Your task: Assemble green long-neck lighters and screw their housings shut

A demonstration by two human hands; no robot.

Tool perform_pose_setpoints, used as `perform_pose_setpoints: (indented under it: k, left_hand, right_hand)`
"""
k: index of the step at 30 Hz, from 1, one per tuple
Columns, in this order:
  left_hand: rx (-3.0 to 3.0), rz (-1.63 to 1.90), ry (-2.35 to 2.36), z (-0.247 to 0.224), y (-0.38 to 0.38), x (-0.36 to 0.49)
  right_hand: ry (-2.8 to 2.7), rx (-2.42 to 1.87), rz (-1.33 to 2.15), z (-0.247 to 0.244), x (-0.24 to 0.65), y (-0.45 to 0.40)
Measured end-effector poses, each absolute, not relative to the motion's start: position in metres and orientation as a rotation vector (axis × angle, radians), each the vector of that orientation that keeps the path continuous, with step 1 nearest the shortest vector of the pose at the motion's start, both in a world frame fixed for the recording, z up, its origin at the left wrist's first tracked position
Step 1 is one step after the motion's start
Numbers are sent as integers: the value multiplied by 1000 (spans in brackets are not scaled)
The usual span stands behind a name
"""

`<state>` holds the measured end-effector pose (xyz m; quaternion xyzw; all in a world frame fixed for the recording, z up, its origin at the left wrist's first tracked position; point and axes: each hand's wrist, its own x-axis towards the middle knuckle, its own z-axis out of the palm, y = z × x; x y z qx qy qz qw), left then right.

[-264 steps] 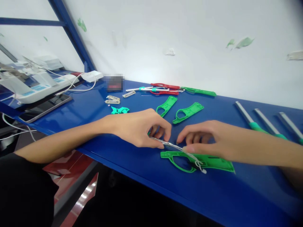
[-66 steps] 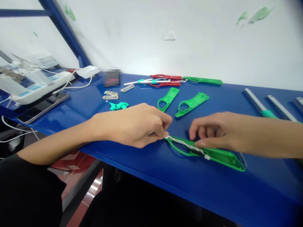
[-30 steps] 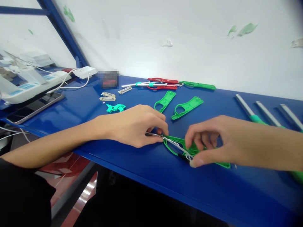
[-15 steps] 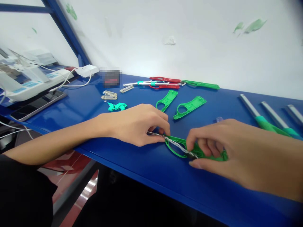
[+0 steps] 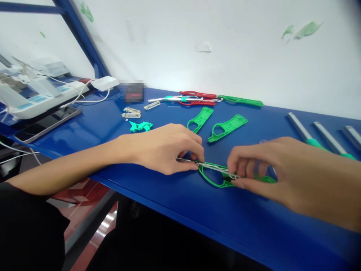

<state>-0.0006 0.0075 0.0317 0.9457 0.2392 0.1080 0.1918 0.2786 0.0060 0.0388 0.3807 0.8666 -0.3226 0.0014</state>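
Note:
A green plastic handle shell (image 5: 266, 179) with a loop, like half of a long-reach lighter's body, lies in front of me on the blue table. My left hand (image 5: 180, 148) is closed at the shell's left end, pinching a thin metal tube (image 5: 186, 160). Thin whitish wires (image 5: 216, 166) run from there over the loop to the right. My right hand (image 5: 284, 173) pinches their far end between thumb and forefinger, its other fingers curled above the shell. A small black part (image 5: 227, 178) sits in the shell just below the wires. My right fingers partly cover the shell.
Behind my hands lie two green shells (image 5: 233, 125), teal pieces (image 5: 141, 126), clear small tanks (image 5: 131, 115), and red shells (image 5: 199, 94) with metal tubes. Several tubes with green handles (image 5: 300, 126) are at right. A phone (image 5: 47, 124) and power strip (image 5: 50, 98) are at left.
My right hand has moved slightly right and up, and the wires have gone from sagging to straighter and raised. My left hand stays in nearly the same place. The view has shifted slightly.

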Motion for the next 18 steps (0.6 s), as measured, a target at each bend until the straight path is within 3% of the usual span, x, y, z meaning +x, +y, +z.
perform_pose_setpoints:
  k: [18]
  left_hand:
    - [2683,308,677,32,6,0]
  right_hand:
    - [2612,1364,-710,41,279,3]
